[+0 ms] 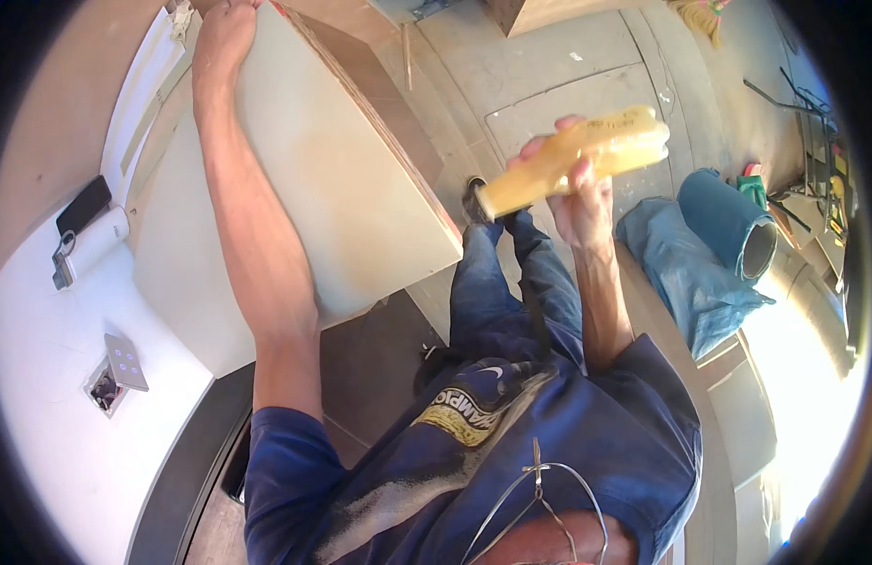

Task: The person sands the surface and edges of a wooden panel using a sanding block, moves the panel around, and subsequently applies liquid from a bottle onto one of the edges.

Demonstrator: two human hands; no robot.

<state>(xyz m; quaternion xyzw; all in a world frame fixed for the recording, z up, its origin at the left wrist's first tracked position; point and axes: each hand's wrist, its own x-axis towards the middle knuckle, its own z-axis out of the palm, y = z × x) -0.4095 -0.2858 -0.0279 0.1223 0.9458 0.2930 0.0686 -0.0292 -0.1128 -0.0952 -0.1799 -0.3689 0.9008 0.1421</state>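
My right hand (586, 207) is wrapped round a plastic bottle (596, 151) with pale yellow contents. The bottle is tilted, its narrow neck pointing down and left and its lobed base up and right. On the left lies a large pale panel (313, 169) with a raw, brownish edge along its right side. My left forearm reaches across this panel. At the panel's far end my left hand (227, 38) is closed at the edge, its fingertips partly cut off by the top of the picture. The bottle is held apart from the panel.
A white wall at left carries a loose switch plate (125, 362) beside an open wall box. A white roll (98, 243) and a dark phone-like object (84, 205) are near it. To the right sit a blue roll (733, 226) and a blue sheet (681, 268); tools lie farther right.
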